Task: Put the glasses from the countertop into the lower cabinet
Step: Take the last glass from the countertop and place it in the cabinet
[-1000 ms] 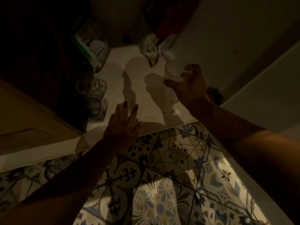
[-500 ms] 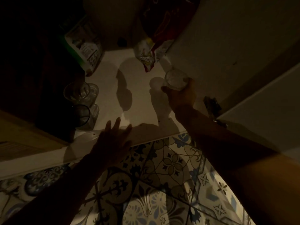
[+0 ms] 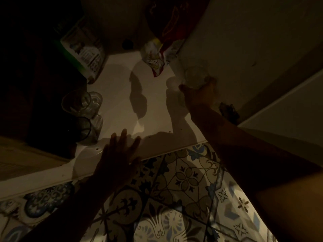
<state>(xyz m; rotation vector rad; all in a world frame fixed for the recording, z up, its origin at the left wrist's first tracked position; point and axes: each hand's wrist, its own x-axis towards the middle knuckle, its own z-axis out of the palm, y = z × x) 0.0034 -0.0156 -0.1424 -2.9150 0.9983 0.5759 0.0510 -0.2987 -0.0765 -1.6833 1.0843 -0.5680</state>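
The scene is dim. My right hand [image 3: 199, 96] is shut on a clear glass [image 3: 194, 76] inside the lower cabinet, close to its right wall, low over the white shelf [image 3: 157, 105]; whether the glass touches the shelf I cannot tell. My left hand [image 3: 118, 154] lies flat with fingers spread on the shelf's front edge and holds nothing. Several clear glasses [image 3: 82, 105] and a darker glass [image 3: 83, 128] stand together at the shelf's left side.
A green-edged box [image 3: 83, 49] leans at the back left of the shelf. A red and yellow snack bag [image 3: 160, 55] hangs at the back. A hinge [image 3: 229, 110] sits on the right wall. Patterned floor tiles [image 3: 183, 189] lie below.
My right hand has carried the glass deeper and to the right inside the cabinet. My left hand has dropped from over the shelf to its front edge.
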